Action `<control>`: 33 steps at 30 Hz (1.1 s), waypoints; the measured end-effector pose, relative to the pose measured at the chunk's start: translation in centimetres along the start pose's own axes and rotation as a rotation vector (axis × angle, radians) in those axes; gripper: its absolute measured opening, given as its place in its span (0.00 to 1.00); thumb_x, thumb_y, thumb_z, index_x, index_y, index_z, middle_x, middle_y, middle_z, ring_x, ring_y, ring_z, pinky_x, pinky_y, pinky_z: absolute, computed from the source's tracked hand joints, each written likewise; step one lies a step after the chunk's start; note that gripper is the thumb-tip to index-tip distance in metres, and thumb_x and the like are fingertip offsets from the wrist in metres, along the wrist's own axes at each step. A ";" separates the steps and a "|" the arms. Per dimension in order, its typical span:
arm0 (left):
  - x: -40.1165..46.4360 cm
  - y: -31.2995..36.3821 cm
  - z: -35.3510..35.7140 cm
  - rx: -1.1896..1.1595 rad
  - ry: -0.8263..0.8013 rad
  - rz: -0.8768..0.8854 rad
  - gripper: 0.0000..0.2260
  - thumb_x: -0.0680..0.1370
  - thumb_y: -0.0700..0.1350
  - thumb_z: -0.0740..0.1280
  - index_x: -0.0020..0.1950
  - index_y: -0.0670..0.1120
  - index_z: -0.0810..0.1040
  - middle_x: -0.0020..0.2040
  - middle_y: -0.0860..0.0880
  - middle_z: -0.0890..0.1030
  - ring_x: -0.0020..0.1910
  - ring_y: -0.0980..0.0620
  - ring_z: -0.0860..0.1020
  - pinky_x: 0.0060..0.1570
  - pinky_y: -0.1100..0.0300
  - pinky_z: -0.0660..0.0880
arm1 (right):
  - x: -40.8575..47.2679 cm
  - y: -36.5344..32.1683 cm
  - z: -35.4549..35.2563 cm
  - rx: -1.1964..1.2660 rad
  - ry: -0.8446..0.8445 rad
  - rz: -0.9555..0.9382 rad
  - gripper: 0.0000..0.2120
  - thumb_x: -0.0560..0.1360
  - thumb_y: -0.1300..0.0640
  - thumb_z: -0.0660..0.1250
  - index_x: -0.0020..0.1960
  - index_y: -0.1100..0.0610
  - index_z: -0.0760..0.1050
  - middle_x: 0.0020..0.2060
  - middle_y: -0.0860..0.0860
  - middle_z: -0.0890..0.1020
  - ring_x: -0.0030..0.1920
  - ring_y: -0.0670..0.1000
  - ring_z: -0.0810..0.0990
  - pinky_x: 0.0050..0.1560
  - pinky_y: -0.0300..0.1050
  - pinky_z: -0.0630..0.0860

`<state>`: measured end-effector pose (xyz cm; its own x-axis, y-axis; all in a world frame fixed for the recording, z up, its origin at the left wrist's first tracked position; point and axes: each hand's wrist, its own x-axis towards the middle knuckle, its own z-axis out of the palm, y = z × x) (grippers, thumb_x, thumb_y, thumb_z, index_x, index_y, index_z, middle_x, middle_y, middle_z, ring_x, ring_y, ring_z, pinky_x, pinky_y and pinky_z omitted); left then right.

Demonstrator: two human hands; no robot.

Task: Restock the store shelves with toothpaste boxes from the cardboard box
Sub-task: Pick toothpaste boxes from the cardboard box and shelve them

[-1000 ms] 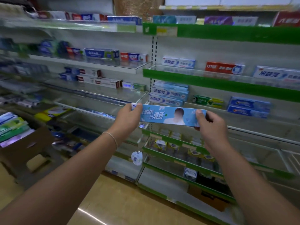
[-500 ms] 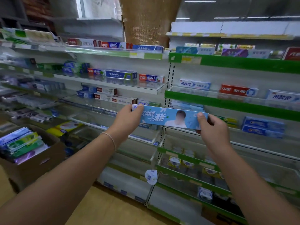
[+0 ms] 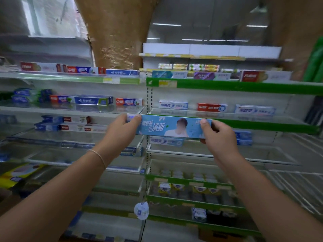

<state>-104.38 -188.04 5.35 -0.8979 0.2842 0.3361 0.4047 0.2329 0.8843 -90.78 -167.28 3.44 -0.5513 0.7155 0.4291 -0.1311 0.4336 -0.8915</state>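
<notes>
I hold the light-blue toothpaste box (image 3: 172,126) level w/ both hands, one at each end, in front of the shelves. My left hand (image 3: 122,131) wraps the left end, thumb on the front face. My right hand (image 3: 219,135) pinches the right end, thumb on front, fingers curled behind. Box sits approx. at the green-edged shelf (image 3: 262,124), where other boxes stand. A thin bracelet (image 3: 99,157) circles my left wrist.
</notes>
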 end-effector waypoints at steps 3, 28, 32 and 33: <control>0.2 1.5 1.9 -0.039 -0.020 0.028 0.18 0.80 0.56 0.62 0.54 0.40 0.76 0.44 0.47 0.75 0.43 0.47 0.74 0.53 0.45 0.76 | 0.9 -0.1 -2.4 -0.038 0.051 -0.023 0.13 0.79 0.47 0.65 0.41 0.54 0.79 0.41 0.53 0.83 0.42 0.51 0.80 0.45 0.59 0.79; -2.5 10.3 20.6 0.066 -0.104 0.159 0.18 0.81 0.55 0.60 0.37 0.46 0.66 0.35 0.47 0.70 0.33 0.49 0.69 0.30 0.57 0.62 | 7.4 6.0 -20.7 -0.100 0.176 -0.053 0.14 0.80 0.49 0.66 0.45 0.58 0.80 0.39 0.54 0.84 0.44 0.55 0.84 0.44 0.61 0.81; -2.1 10.2 22.3 0.090 -0.118 0.158 0.18 0.81 0.56 0.61 0.36 0.46 0.67 0.34 0.47 0.71 0.34 0.48 0.71 0.33 0.57 0.65 | 7.9 7.3 -21.7 -0.090 0.159 -0.018 0.12 0.80 0.48 0.65 0.47 0.55 0.80 0.41 0.52 0.84 0.45 0.52 0.83 0.46 0.61 0.82; -2.1 10.2 22.6 0.094 -0.119 0.160 0.18 0.81 0.55 0.61 0.36 0.46 0.67 0.34 0.47 0.71 0.34 0.48 0.70 0.32 0.57 0.65 | 8.0 7.6 -21.8 -0.087 0.160 -0.016 0.11 0.80 0.48 0.65 0.47 0.55 0.80 0.41 0.51 0.84 0.45 0.51 0.83 0.46 0.61 0.82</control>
<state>-94.47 -165.29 6.35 -0.7965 0.4313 0.4237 0.5594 0.2599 0.7871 -78.22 -146.27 3.30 -0.4102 0.7835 0.4667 -0.0630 0.4862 -0.8716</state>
